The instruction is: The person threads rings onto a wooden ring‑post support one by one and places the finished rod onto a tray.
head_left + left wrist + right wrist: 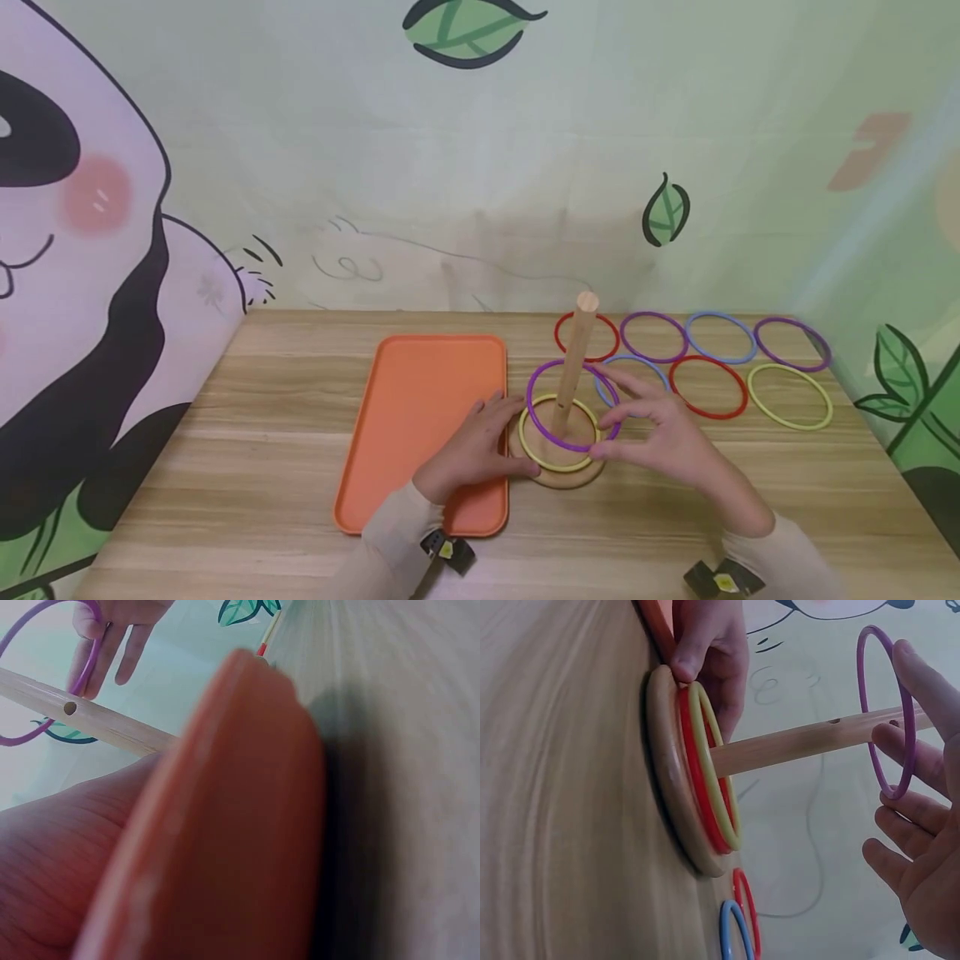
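Observation:
A wooden peg (576, 358) stands upright on a round wooden base (566, 480). Around its foot lie a yellow ring (731, 817) and, beneath that, a red ring (697, 772). My right hand (660, 429) pinches a purple ring (529, 400) at its right side; the ring encircles the peg, well above the yellow one. At the base's left edge, my left hand (480, 446) holds it between thumb and spread fingers, the wrist over an orange tray (420, 417). In the left wrist view the tray's edge (240, 810) hides much of that hand.
Several loose rings lie flat at the back right, including a blue ring (667, 379), a red ring (745, 400) and a yellow ring (830, 408). Behind the wooden table (225, 467) rises a wall (480, 167) printed with leaves and a panda.

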Tool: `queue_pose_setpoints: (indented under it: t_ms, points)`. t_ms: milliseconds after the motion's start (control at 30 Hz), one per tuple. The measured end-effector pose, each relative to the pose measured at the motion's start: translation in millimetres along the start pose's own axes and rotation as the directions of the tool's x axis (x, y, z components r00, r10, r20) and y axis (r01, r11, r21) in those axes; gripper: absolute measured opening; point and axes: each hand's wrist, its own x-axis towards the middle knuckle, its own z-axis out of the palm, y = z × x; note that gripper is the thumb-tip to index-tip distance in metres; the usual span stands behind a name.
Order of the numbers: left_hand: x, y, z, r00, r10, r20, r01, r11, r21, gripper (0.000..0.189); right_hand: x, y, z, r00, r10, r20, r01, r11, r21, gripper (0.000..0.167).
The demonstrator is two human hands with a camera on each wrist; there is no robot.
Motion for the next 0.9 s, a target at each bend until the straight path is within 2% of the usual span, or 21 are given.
queue_pose_setpoints:
  t_ms: [367, 733, 900]
  points:
    - [0.5, 0.9, -0.2, 1.000, 0.027, -0.014, -0.028, 1.000, -0.009, 0.093, -5.5, 9.2, 7.2, 0.996, 0.070, 0.061, -0.067, 0.996, -0.051, 0.023]
    - [0.8, -0.7, 0.0, 1.000, 0.014, -0.003, -0.014, 1.000, -0.013, 0.092, -5.8, 21.6, 14.7, 0.994, 0.036, 0.103, -0.027, 0.996, -0.081, 0.025]
    - [0.5, -0.6, -0.1, 1.000, 0.000, -0.001, 0.000, 1.000, -0.019, 0.092, -5.5, 25.3, 17.0, 0.990, 0.062, 0.131, -0.050, 0.995, -0.090, 0.027]
